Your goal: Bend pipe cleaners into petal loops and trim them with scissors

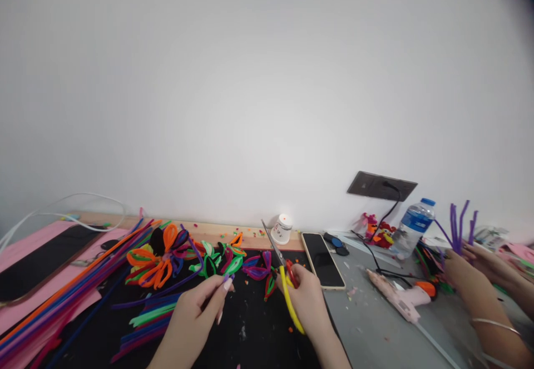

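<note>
My left hand [198,310] is closed in a pinch over the black mat. A bit of purple shows at its fingertips, but what they hold is too small to make out. My right hand [309,296] grips a pair of scissors [287,285] with yellow and red handles, the blades pointing up and away. Pipe-cleaner shapes lie just beyond my hands: an orange flower [161,263], green leaf-like loops [208,260] and a purple loop piece [257,267]. A bent purple pipe cleaner [199,266] lies left of my left hand.
Long pipe cleaners [70,296] and cut ones [146,327] lie at left. A paper cup [282,230], phone [323,260], glue gun [398,294] and water bottle [414,227] stand or lie beyond and right. Another person's hands [467,269] hold purple pipe cleaners [458,230] at far right.
</note>
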Available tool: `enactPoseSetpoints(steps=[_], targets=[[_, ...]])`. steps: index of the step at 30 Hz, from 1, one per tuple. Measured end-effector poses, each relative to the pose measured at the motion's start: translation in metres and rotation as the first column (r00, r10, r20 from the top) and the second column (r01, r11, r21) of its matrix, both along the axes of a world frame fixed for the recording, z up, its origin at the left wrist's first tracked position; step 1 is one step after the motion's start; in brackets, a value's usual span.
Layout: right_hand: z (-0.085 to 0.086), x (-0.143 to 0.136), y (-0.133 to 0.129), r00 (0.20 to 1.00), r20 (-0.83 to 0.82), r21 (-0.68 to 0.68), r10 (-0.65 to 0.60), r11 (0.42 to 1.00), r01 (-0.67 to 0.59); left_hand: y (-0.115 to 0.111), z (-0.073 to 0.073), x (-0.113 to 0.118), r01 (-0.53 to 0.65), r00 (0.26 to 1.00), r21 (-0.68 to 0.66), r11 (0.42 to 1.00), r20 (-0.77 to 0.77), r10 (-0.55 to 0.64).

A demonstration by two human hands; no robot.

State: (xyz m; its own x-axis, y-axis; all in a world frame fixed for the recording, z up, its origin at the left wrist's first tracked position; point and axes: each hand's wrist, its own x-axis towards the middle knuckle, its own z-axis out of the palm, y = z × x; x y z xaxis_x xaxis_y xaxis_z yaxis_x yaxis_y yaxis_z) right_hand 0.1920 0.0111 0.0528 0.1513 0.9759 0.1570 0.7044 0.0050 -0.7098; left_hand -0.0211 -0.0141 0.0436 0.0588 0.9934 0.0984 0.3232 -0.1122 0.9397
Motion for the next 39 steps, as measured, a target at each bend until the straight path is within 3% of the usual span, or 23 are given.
enactPoseSetpoints(steps=[5, 9, 16, 20, 39], targets=[[0.004, -0.028, -0.013, 0.95, -0.193, -0.057, 0.246, 0.964, -0.261, -0.002, 0.005, -0.003, -0.082, 0.996, 0.067, 0.994, -0.013, 0.083], [0.001, -0.036, -0.021, 0.925, -0.182, -0.062, 0.333, 0.935, -0.349, -0.002, 0.005, -0.006, -0.134, 0.99, 0.109, 0.985, -0.029, 0.138], [-0.003, -0.036, -0.023, 0.953, -0.004, -0.025, 0.302, 0.953, -0.302, -0.002, 0.001, -0.006, -0.121, 0.992, 0.114, 0.986, 0.057, 0.115], [0.0, -0.037, -0.023, 0.958, 0.041, -0.014, 0.284, 0.959, -0.283, -0.002, 0.001, -0.006, -0.136, 0.991, 0.126, 0.983, 0.03, 0.133], [-0.003, -0.039, -0.026, 0.948, 0.105, -0.037, 0.299, 0.954, -0.297, 0.0, -0.009, -0.014, -0.163, 0.981, 0.229, 0.96, -0.063, 0.181]])
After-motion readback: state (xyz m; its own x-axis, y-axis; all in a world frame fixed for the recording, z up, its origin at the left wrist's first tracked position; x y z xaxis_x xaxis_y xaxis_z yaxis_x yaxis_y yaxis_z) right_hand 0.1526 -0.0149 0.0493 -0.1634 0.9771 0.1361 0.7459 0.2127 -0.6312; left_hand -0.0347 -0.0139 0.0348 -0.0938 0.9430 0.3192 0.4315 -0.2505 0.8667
